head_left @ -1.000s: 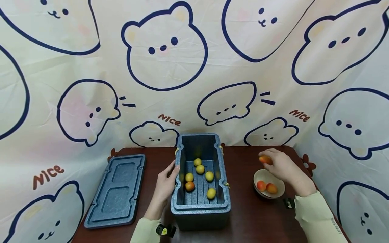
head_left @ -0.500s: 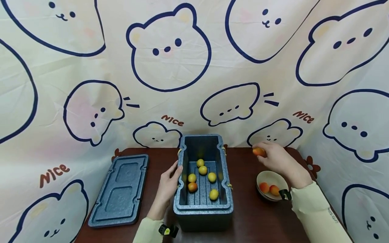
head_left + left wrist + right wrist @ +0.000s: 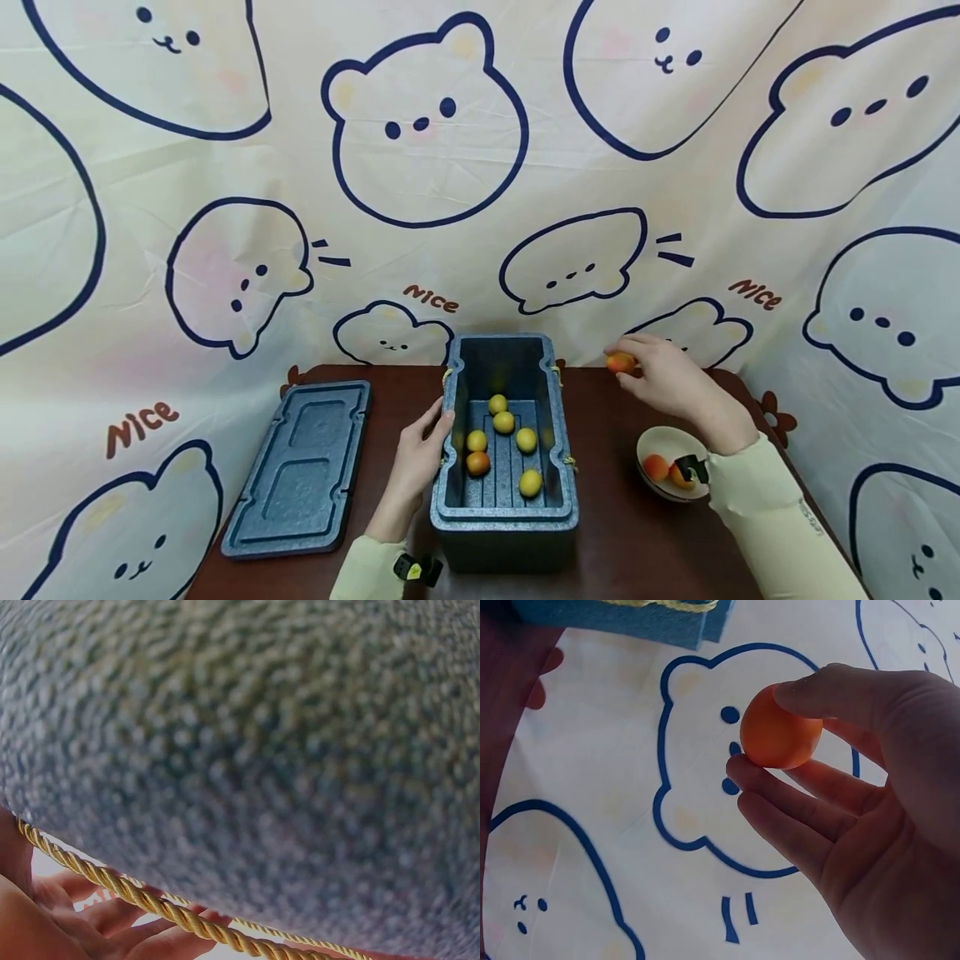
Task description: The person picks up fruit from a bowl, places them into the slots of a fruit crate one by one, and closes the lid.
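My right hand [image 3: 671,379] pinches a small round orange-red fruit [image 3: 780,729] between thumb and fingers, held over the table's far edge, right of the box. A deep blue-grey foam box [image 3: 567,498] with yellow rope at its sides stands in the middle. Inside lie several yellow lemon-like fruits [image 3: 527,440] and one orange fruit [image 3: 477,463]. My left hand [image 3: 412,458] holds the box's left side, thumb at the rim; in the left wrist view its fingers [image 3: 112,915] show behind the twisted gold rope [image 3: 180,916].
A cream bowl [image 3: 660,433] with two orange-red fruits stands right of the box, partly under my right wrist. The box's flat foam lid [image 3: 296,475] lies at the left of the dark brown table [image 3: 615,533]. A cloth printed with bears [image 3: 427,167] hangs behind.
My right hand has moved left and away from the bowl, carrying the orange-red fruit toward the box. My left hand stays at the box's side. The head view has shifted slightly.
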The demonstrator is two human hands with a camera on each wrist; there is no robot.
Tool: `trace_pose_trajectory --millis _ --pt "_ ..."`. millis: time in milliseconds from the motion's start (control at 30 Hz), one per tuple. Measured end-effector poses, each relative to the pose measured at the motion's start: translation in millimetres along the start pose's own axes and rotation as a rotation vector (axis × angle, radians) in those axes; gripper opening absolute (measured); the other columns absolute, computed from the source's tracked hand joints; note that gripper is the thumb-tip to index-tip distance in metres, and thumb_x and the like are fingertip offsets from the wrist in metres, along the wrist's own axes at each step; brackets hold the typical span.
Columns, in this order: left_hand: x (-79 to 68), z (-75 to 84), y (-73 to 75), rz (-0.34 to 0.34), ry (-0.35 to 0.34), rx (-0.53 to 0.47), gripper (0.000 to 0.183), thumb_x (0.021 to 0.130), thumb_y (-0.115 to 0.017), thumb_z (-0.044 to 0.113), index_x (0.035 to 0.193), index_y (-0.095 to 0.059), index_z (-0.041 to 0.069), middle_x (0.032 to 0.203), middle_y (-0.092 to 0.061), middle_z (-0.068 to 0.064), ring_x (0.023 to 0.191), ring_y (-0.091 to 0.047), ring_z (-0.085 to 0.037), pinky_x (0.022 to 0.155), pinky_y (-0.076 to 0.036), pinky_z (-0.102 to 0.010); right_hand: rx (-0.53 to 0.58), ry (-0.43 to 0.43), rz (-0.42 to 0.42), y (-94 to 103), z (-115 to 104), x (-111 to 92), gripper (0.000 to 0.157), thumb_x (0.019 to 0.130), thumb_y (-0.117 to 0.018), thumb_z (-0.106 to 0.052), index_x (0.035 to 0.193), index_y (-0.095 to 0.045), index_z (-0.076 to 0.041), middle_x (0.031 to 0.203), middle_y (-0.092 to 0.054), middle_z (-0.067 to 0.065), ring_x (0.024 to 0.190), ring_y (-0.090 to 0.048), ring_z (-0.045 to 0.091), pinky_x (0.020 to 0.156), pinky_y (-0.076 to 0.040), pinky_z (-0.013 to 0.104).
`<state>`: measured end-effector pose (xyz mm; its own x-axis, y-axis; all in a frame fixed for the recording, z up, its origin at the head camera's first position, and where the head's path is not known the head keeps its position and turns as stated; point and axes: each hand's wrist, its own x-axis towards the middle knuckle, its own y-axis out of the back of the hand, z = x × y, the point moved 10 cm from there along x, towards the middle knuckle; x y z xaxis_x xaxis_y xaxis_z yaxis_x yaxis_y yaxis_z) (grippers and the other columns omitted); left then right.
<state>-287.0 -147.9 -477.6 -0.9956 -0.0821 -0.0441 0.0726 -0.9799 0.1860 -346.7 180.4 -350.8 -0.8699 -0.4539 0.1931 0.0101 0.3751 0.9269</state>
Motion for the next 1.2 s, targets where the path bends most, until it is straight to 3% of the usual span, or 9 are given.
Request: trace_pose_trajectory --millis 400,567,767,1000,1200 --pt "-0.3 -3.8 -0.5 -0.007 0.006 0.0 0.059 0.106 -0.053 0.039 0.154 -0.042 0.008 0.157 -0.04 -0.018 0.144 -0.037 -0.037 0.112 -0.035 -0.057 0.006 0.043 -0.016 -6.8 -25.9 16.0 0.035 0.094 -0.072 -0.014 0.128 -0.068 -0.012 0.131 -0.063 0.015 0.102 -0.061 0.029 0.093 -0.054 0.049" --pt "-1.6 -3.4 -0.3 -0.005 0.003 -0.004 0.059 0.105 -0.054 0.04 0.154 -0.044 0.009 0.156 -0.042 -0.018 0.143 -0.039 -0.036 0.111 -0.037 -0.056 0.0 0.052 -0.015 -8.8 -35.9 22.7 0.035 0.093 -0.073 -0.018 0.128 -0.068 -0.016 0.128 -0.065 0.01 0.094 -0.06 0.025 0.088 -0.056 0.045" --pt "-0.8 -4.5 -0.8 -0.009 0.006 -0.015 0.061 0.103 -0.057 0.043 0.154 -0.045 0.011 0.156 -0.043 -0.016 0.142 -0.04 -0.035 0.112 -0.037 -0.056 0.032 0.096 -0.016 -10.4 -50.4 30.4 0.033 0.094 -0.072 -0.016 0.126 -0.068 -0.014 0.124 -0.065 0.008 0.097 -0.058 0.025 0.088 -0.055 0.042" --pt "-0.8 -4.4 0.0 -0.004 0.004 0.002 0.061 0.103 -0.057 0.044 0.153 -0.046 0.01 0.156 -0.042 -0.017 0.144 -0.037 -0.036 0.114 -0.034 -0.057 0.062 0.12 -0.048 -14.7 -69.3 36.6 0.032 0.094 -0.072 -0.016 0.126 -0.068 -0.015 0.124 -0.064 0.006 0.094 -0.058 0.02 0.085 -0.056 0.037" --pt "-0.3 -2.2 -1.0 -0.006 0.0 0.001 0.061 0.103 -0.057 0.043 0.153 -0.046 0.01 0.156 -0.042 -0.017 0.144 -0.036 -0.035 0.114 -0.033 -0.057 0.065 0.137 -0.092 -21.0 -82.5 43.2 0.035 0.095 -0.071 -0.016 0.13 -0.066 -0.015 0.127 -0.064 0.007 0.097 -0.059 0.021 0.088 -0.056 0.039"
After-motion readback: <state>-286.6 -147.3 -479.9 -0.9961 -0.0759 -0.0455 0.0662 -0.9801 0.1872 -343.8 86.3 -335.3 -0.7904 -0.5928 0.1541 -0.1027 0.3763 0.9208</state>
